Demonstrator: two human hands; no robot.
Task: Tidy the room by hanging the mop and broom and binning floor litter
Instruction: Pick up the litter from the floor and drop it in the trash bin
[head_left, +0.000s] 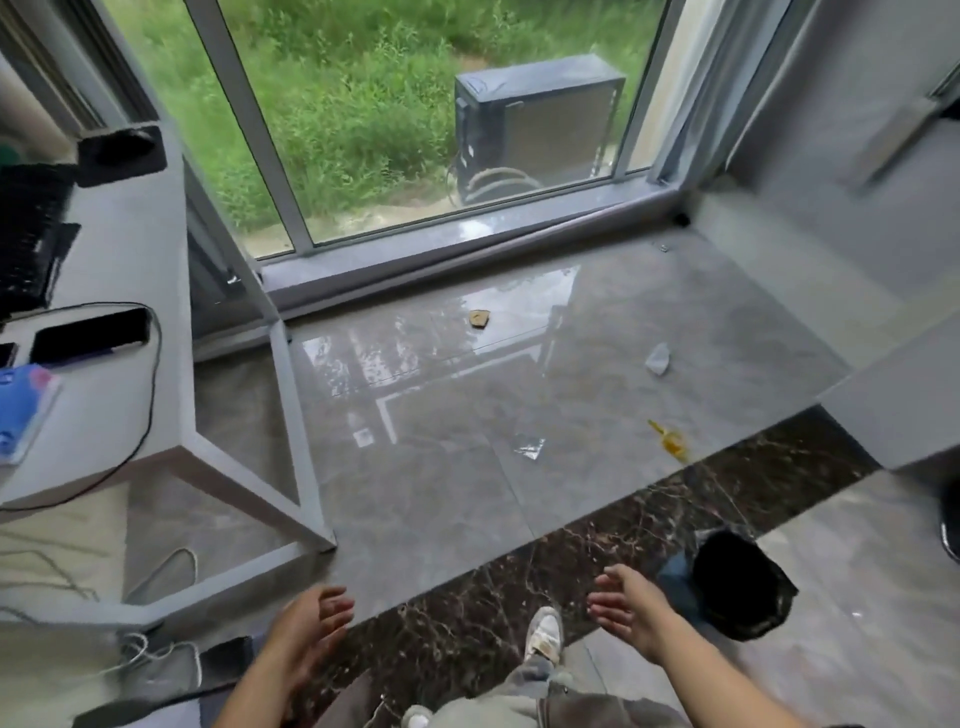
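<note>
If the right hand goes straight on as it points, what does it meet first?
Likely just bare floor; the right hand points forward-left, with the clear wrapper nearest that line. Depth is unclear.

A home or small-office workroom: a grey desk (119, 249) carries a black keyboard (28, 234) and a phone (91, 335). Glossy tile floor (415, 493) runs to a tall window (389, 104) facing grass and an outdoor air-conditioner unit (535, 130).

A brown scrap (479, 318), white tissue (658, 358), clear wrapper (530, 447) and yellow wrapper (670, 440) lie apart on the glossy floor (441, 499).
</note>
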